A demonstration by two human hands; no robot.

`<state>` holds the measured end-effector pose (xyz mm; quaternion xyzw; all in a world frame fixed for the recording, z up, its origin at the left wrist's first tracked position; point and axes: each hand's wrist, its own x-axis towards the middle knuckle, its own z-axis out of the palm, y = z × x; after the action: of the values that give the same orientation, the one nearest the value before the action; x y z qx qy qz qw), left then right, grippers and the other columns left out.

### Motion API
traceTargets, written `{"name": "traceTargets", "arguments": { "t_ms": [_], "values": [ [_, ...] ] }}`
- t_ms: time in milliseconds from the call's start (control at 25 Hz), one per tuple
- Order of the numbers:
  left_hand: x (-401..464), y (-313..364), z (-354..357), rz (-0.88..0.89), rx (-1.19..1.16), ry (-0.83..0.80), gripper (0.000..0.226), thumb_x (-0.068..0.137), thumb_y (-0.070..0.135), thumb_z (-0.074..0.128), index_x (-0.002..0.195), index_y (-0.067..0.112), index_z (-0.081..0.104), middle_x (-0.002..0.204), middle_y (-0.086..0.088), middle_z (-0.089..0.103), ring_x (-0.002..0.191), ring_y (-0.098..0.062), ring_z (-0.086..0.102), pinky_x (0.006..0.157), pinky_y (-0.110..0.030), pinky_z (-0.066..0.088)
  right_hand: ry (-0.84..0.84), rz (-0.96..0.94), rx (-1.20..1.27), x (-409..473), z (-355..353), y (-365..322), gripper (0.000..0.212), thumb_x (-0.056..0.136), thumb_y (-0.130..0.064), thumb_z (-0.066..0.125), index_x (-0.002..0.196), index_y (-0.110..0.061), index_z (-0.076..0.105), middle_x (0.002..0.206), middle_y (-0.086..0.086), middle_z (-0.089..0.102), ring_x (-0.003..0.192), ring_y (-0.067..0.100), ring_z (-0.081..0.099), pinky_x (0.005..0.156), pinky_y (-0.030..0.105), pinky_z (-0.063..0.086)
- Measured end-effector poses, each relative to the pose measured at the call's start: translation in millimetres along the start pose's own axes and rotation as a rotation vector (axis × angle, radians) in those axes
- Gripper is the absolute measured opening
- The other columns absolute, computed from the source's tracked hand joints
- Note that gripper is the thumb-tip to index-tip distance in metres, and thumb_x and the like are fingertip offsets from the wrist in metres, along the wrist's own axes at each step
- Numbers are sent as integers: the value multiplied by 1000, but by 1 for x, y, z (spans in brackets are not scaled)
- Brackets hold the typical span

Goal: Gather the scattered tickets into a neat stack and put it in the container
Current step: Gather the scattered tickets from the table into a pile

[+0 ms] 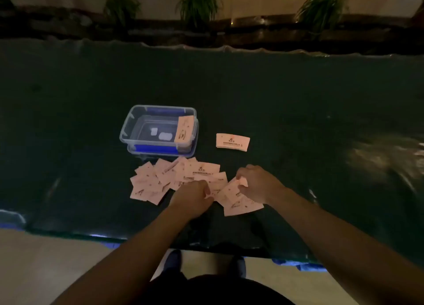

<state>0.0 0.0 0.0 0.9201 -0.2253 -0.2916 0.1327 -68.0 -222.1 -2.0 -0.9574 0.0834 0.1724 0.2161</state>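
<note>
Several pale pink tickets [160, 181] lie scattered and overlapping on the dark table in front of a clear plastic container [125, 130] with blue handles. One ticket [184, 129] leans inside the container against its right wall. A small neat stack of tickets [232, 141] lies to the right of the container. My left hand [192, 197] rests knuckles up on the scattered tickets, fingers curled onto one. My right hand [257, 183] pinches the edge of a ticket [231, 193] from a few lying at the right.
The table [321, 121] is covered with a dark, shiny, wrinkled sheet and has a near edge just above my feet. Potted plants [198, 4] stand along a wall beyond the far edge. Light floor shows below.
</note>
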Motion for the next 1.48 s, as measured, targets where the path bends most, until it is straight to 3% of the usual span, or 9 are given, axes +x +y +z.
{"name": "traceTargets", "arguments": {
  "t_ms": [200,360,720,880,1040,1200,1280,1360,1480],
  "values": [
    [-2,10,36,-77,-7,-74,18,93,44,68,102,29,63,104,4,67,92,-13,62,78,-30,51,-199,-43,-81,11,18,18,70,90,-17,75,152,-26,46,151,1,47,140,21,43,109,40,48],
    [0,11,51,-74,-11,-113,21,92,44,68,104,27,66,105,4,68,91,-13,61,77,-28,49,-262,-96,-163,25,32,21,100,85,-7,78,167,-19,22,175,6,18,161,27,14,127,46,21],
    [9,7,59,40,-20,-185,18,94,40,67,105,26,65,105,4,68,90,-12,62,81,-27,52,-152,0,-155,22,51,33,85,86,-23,78,160,-21,37,160,6,44,149,27,37,126,47,28],
    [16,13,60,108,-19,-201,14,94,37,68,105,31,62,120,3,67,99,-10,60,85,-25,52,-70,259,-104,1,51,44,79,86,-43,77,153,-20,43,146,6,52,134,27,49,110,46,48],
    [26,25,64,163,40,-191,52,95,38,66,142,21,52,143,-2,51,127,-19,56,102,-33,52,21,623,146,-23,66,44,75,82,-53,80,142,-22,49,136,5,57,125,26,56,101,47,55],
    [29,40,74,154,28,-169,65,95,31,68,153,20,41,158,-3,36,140,-22,44,113,-40,47,117,865,462,-38,95,29,71,83,-49,83,138,-18,50,135,8,57,122,31,62,94,48,60],
    [29,45,78,169,74,-155,63,98,30,66,155,21,40,161,-2,34,144,-23,41,116,-42,43,160,928,629,-39,106,20,61,86,-39,83,133,-20,48,131,8,61,112,28,68,72,39,64],
    [31,48,77,175,74,-148,59,99,28,65,154,20,42,160,-3,37,143,-24,42,117,-42,43,204,978,745,-37,114,14,49,90,-32,80,124,-24,46,127,7,67,93,20,69,50,25,54],
    [32,51,76,172,21,-191,56,100,23,65,152,18,46,155,-5,43,136,-22,50,112,-38,47,280,1082,840,-28,112,9,38,94,-35,73,118,-25,45,123,8,69,82,19,67,48,27,53]
  ]
}}
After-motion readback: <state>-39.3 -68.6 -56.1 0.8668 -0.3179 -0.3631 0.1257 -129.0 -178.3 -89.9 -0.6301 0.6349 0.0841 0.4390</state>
